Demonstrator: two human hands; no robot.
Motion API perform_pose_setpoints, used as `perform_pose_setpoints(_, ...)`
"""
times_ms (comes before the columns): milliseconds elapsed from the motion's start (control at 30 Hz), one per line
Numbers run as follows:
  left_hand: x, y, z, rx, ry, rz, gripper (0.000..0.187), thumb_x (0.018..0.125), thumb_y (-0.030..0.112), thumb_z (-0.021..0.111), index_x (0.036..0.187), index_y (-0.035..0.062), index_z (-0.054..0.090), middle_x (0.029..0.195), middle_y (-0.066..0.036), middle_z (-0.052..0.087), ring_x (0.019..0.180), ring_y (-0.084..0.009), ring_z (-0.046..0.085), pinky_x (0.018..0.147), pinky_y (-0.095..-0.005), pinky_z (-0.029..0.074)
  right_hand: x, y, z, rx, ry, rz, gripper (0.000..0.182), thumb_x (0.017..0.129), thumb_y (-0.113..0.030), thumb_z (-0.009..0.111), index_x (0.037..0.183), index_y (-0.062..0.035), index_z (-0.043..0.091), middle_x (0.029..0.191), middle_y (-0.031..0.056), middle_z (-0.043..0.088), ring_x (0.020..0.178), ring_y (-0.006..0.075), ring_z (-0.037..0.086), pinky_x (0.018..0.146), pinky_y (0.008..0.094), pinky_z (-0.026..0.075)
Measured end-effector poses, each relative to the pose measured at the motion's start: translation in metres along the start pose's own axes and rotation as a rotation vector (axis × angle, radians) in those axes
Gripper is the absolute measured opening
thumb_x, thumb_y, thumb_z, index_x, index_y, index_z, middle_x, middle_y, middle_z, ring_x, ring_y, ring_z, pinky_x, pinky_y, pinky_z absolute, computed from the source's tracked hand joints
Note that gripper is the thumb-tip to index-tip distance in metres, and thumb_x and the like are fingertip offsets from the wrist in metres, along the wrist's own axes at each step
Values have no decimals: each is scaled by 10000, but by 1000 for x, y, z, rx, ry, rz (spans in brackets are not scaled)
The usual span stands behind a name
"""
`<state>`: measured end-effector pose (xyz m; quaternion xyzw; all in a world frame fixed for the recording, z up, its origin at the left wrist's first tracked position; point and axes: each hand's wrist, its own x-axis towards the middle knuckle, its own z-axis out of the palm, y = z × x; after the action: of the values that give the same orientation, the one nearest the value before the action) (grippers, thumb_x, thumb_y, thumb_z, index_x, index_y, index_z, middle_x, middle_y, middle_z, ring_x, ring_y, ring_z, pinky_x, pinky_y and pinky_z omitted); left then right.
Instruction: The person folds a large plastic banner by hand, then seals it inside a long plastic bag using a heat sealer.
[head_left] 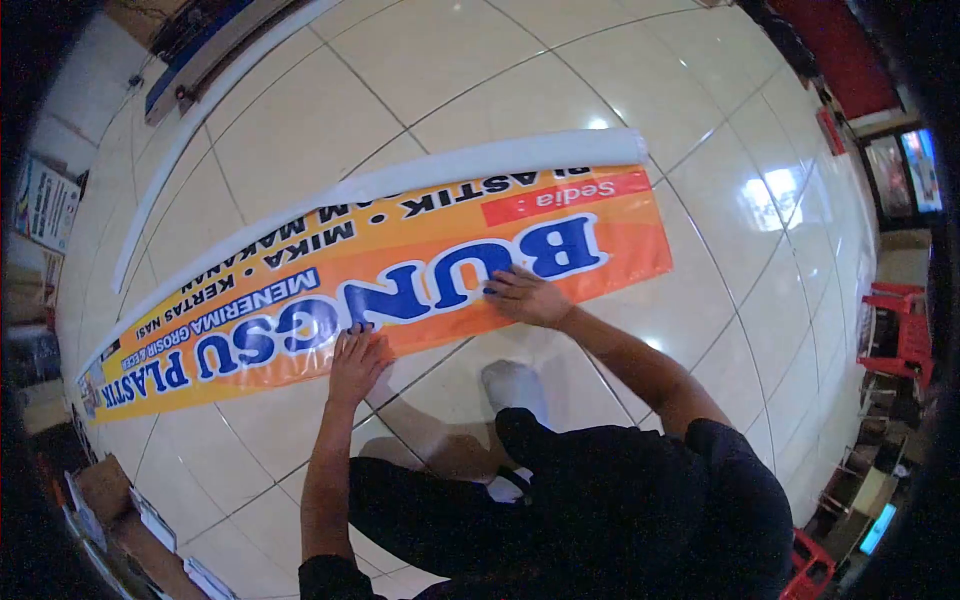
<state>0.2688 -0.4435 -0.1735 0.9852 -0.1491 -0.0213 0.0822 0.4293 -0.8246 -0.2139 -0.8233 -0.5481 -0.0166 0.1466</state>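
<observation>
An orange and yellow banner [440,290] with blue and black lettering lies on the tiled floor, upside down to my view. Its far side is rolled into a long white roll [490,157]. My left hand [358,362] rests on the near edge of the banner, below the large letters, fingers spread a little. To its right, my right hand [530,298] lies flat on the banner near the big blue letters, fingers extended. Neither hand holds anything.
A long thin white strip [190,135] lies on the floor at the upper left. Red plastic chairs [900,335] stand at the right edge. Boxes [125,510] are at the lower left. My socked foot [515,385] is just below the banner.
</observation>
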Motion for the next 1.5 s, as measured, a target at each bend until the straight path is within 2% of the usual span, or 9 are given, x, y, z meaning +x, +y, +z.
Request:
perform_pose_setpoints(200,-16,-26,20,58,163,68,156,840,155,639,933,33,611,973,-136,652,1024,-261,611,912,-371,490,-56,5,-43,33,-146,77,435,859,-373,570,1266,-219,564,1398,24,453,1333,210,369,1132,512,197)
perform_pose_setpoints(467,-11,-5,-6,71,144,101,170,848,134,603,973,20,621,1036,-129,633,1006,-284,609,872,-379,501,-185,82,-69,-4,90,610,278,880,-154,524,1129,-106,637,1195,77,617,1124,245,558,1017,427,383)
perform_pose_setpoints(533,-1,3,-19,-382,54,-273,161,843,126,587,957,29,648,1048,-130,628,1012,-295,596,867,-402,488,-207,97,-94,108,99,787,225,846,-187,613,1040,-110,694,1131,64,657,1094,225,593,967,359,451)
perform_pose_setpoints(600,-1,-1,-27,-308,48,-215,145,842,117,583,932,32,659,1021,-133,636,985,-295,599,852,-411,479,-224,109,-115,148,84,886,193,822,-157,681,985,-56,706,1033,72,690,1005,224,635,858,352,510)
perform_pose_setpoints(767,11,-19,-21,-335,-79,-405,131,831,141,604,925,65,654,863,-117,667,843,-316,627,814,-444,431,-228,162,-121,776,-3,1141,199,844,-128,692,1028,-64,656,823,82,686,738,134,628,688,303,504)
perform_pose_setpoints(967,25,-5,-27,-219,-28,-615,315,803,139,608,1112,99,562,1036,-136,629,1007,-310,575,803,-491,407,-212,198,-112,637,-53,1309,275,832,-146,712,914,-82,457,664,51,601,606,122,545,515,301,423)
perform_pose_setpoints(1133,37,67,-20,-1,100,8,442,792,192,581,1219,82,555,1199,-91,551,1153,-280,481,969,-469,384,-203,217,-115,520,-367,1438,450,720,-277,816,912,-103,448,627,30,538,539,134,495,440,310,404)
perform_pose_setpoints(1333,59,57,12,-85,77,126,377,816,140,532,1184,78,584,1185,-94,549,1138,-258,497,956,-402,429,-205,237,-109,720,-412,1513,340,785,-232,722,1032,-88,539,675,58,573,517,152,512,447,296,447)
perform_pose_setpoints(1500,82,56,-4,-269,-71,9,271,802,129,546,1051,52,619,1079,-121,595,1027,-299,559,867,-424,465,-187,218,-112,143,-386,1289,295,801,-176,676,1040,-48,556,847,114,631,780,257,622,677,394,522)
